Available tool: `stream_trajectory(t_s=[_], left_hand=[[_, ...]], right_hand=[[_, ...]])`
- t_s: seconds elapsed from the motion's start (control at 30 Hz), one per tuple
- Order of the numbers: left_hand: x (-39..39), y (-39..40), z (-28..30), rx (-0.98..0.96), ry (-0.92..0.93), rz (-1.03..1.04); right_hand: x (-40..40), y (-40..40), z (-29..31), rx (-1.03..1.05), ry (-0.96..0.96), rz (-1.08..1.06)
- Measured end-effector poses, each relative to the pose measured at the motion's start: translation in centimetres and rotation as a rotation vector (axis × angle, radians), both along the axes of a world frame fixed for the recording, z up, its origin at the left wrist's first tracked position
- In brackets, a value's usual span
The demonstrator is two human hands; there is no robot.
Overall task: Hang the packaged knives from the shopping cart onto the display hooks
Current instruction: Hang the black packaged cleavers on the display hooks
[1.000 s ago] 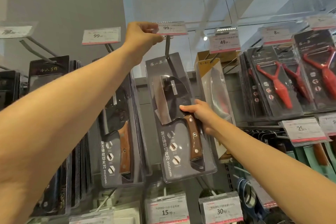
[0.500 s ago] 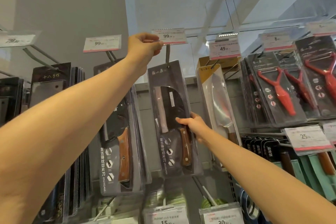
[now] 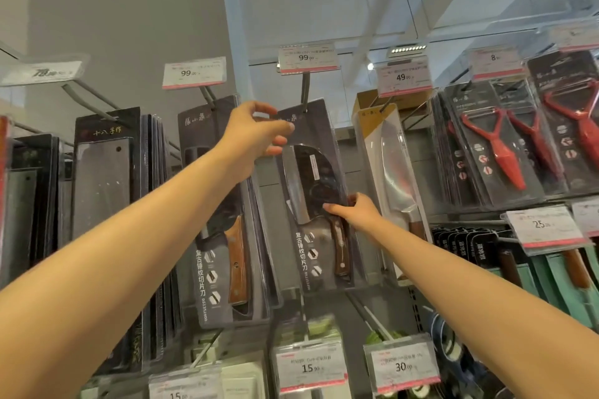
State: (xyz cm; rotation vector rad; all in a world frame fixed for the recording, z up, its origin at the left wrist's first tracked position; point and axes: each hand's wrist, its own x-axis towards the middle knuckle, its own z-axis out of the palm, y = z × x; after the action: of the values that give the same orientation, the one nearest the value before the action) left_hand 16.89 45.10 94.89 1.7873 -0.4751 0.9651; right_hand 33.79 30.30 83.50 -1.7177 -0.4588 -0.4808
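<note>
A store display wall of hooks under a pale ceiling carries rows of blister-packed cleavers, red peelers (image 3: 505, 152) and price tags. The packaged knife (image 3: 316, 201) hangs from a display hook (image 3: 304, 92) beneath a price tag marked 99 (image 3: 308, 58). A person's left hand (image 3: 256, 133) reaches up at the pack's top left corner, fingers spread and loosely bent, grip apart. The right hand (image 3: 355, 210) pinches the pack's right edge at mid-height, thumb across the front.
</note>
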Motion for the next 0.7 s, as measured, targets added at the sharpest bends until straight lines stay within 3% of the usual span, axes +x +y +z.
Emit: stream_trajectory(t_s=[0.4,0.7], left_hand=[[-1.6,0.1,-9.0,0.138,0.131,-0.015],[-4.5,-2.5,-17.0,0.123,0.205,-0.282]], right_hand=[[-11.4,-2.7,-3.8,-0.055,-0.323,-0.147],[-21.2,-6.1,-10.7,0.0,-0.285,-0.158]])
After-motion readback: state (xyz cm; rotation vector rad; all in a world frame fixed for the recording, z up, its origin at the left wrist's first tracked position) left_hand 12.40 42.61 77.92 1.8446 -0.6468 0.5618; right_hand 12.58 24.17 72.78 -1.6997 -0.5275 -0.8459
